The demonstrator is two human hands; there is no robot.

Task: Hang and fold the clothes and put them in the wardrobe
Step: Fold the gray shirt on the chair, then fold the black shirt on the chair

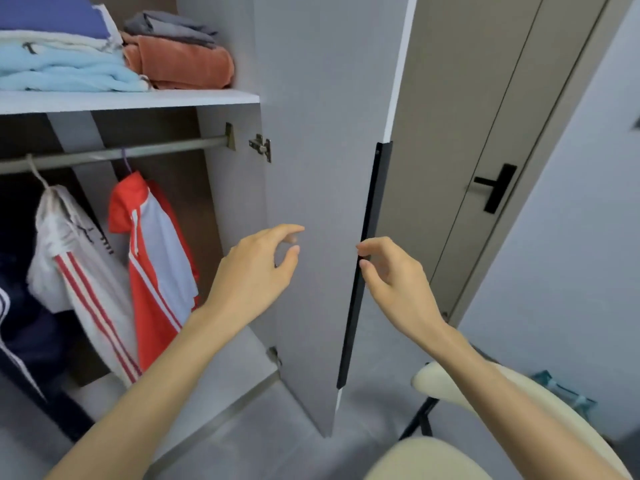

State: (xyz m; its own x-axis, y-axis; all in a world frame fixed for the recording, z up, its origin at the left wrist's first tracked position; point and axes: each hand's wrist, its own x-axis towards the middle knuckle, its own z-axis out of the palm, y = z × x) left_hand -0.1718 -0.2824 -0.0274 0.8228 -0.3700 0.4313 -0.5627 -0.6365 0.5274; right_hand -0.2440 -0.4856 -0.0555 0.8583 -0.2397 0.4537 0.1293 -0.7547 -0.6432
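Note:
The grey wardrobe door (322, 133) stands open in front of me, with a long black handle strip (363, 265) along its edge. My right hand (391, 282) is at that strip, its loosely curled fingertips touching the handle. My left hand (263, 268) hovers by the door's inner face with fingers relaxed, holding nothing. Inside, a red and grey top (156, 258) and a white jacket with red stripes (79, 271) hang from the rail (114, 154). Folded clothes lie on the shelf (131, 100): an orange piece (187, 67), a light blue one (65, 71), a grey one (169, 27).
A dark navy garment (20, 327) hangs at the far left. A cream chair (446, 386) with black legs stands at the lower right. Behind the wardrobe door is a beige room door with a black lever handle (495, 187). The floor is grey.

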